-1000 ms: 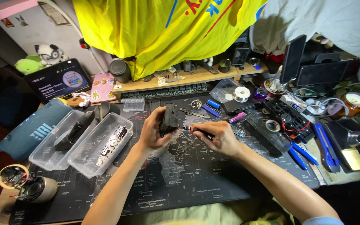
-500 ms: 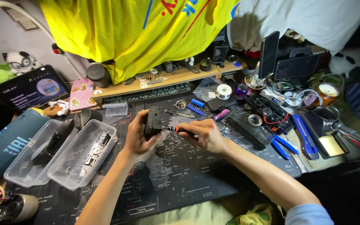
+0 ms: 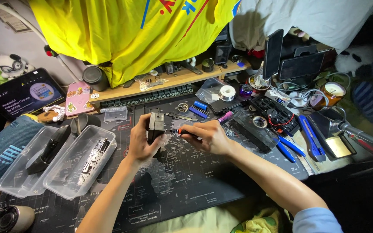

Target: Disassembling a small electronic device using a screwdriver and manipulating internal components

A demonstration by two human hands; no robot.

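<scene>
While the left hand (image 3: pixel 140 144) clamps a small black box (image 3: pixel 156 126) upright above the dark map-printed mat (image 3: pixel 182 181), the right hand (image 3: pixel 210 137) grips a screwdriver (image 3: pixel 182 132) with an orange collar, its tip laid sideways against the box's right face. Both hands are closed around what they hold and sit close together over the middle of the surface (image 3: pixel 324 166), the box between them and lifted off the mat. Left of the hands lie two clear plastic tubs (image 3: pixel 48 166) side by side; one holds a dark curved part, the other a black printed piece. A blue speaker (image 3: pixel 3 153) lies beyond the tubs at the left edge, and a tablet (image 3: pixel 22 92) with a lit screen stands behind it. Just behind the box, on the mat, are a blue bit holder (image 3: pixel 199 110), a pink pen (image 3: pixel 225 117) and a round metal piece (image 3: pixel 182 107). Further back a solder spool (image 3: pixel 227 92) rests on a clear bag. To the right lie a black parts tray (image 3: pixel 275 114) with red wire, blue-handled pliers (image 3: pixel 290 146), a blue knife (image 3: pixel 309 138) and a candle jar (image 3: pixel 333 92). A yellow cloth (image 3: pixel 126 34) hangs over the wooden shelf (image 3: pixel 169 82) at the back.
</scene>
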